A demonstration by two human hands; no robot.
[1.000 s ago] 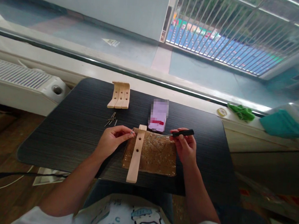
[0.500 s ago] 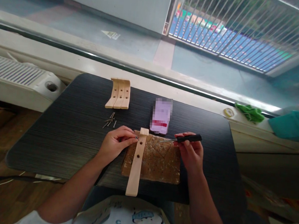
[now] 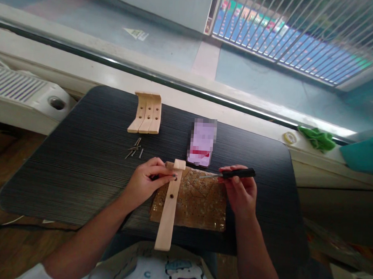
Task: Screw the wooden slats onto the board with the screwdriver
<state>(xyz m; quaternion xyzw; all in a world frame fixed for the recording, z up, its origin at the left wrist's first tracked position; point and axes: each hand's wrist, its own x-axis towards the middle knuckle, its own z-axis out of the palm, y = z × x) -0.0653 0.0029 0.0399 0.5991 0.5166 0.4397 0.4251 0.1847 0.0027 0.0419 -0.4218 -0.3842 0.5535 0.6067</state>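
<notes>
My left hand (image 3: 147,180) is closed in a pinch at the upper hole of a pale wooden strip (image 3: 166,218) with a raised far end. A small dark, shiny tip shows at the fingertips, apparently a screw; most of it is hidden. The strip lies across a brown, tape-wrapped board (image 3: 201,207) pitted with holes. In my right hand (image 3: 242,191) is a screwdriver (image 3: 239,173) with a black handle, held nearly level, its thin shaft pointing left over the board's far edge. Several loose screws (image 3: 135,148) lie beyond my left hand.
Three more curved wooden strips (image 3: 145,122) with holes stand side by side at the back of the dark table (image 3: 77,162). A phone (image 3: 201,142) lies behind the board. On the sill are a tape roll (image 3: 289,138) and a green cloth (image 3: 316,138). A radiator (image 3: 28,92) is at left.
My left fingertips have moved slightly right, from the strip's edge onto its upper hole. My right hand still holds the screwdriver, nearly unmoved. The view has shifted a little.
</notes>
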